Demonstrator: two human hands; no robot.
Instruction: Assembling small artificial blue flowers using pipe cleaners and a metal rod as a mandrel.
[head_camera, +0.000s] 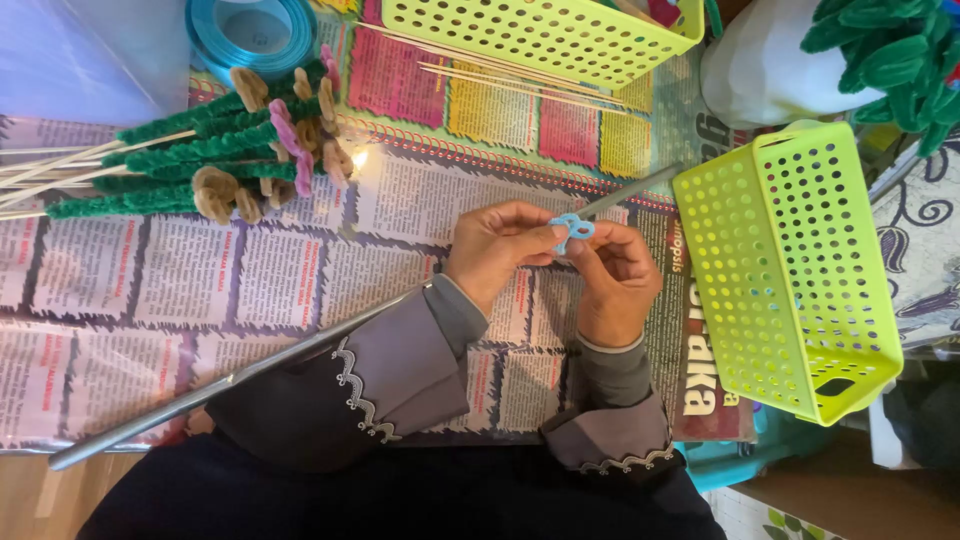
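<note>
My fingertips (556, 232) met around a small light-blue looped pipe-cleaner piece (574, 229), pinched from both sides above the middle of the table. My left hand (500, 250) closed thumb and forefinger on its left edge; my right hand (615, 275) curled in on the right edge, all its fingers bent close. Both grey sleeves with scalloped trim (380, 375) lay over the newspaper sheets (250, 280) that covered the table. A long grey metal rod (200, 392) ran slantwise under my left forearm and showed again past the hands. To the right stood a tilted lime-green perforated plastic basket (790, 270), near my right hand but apart from it. A second such basket (530, 35) sat at the top edge. Far left lay a bundle of green fuzzy stems with brown and pink flower heads (210, 150), beside a roll of blue ribbon (250, 30).
</note>
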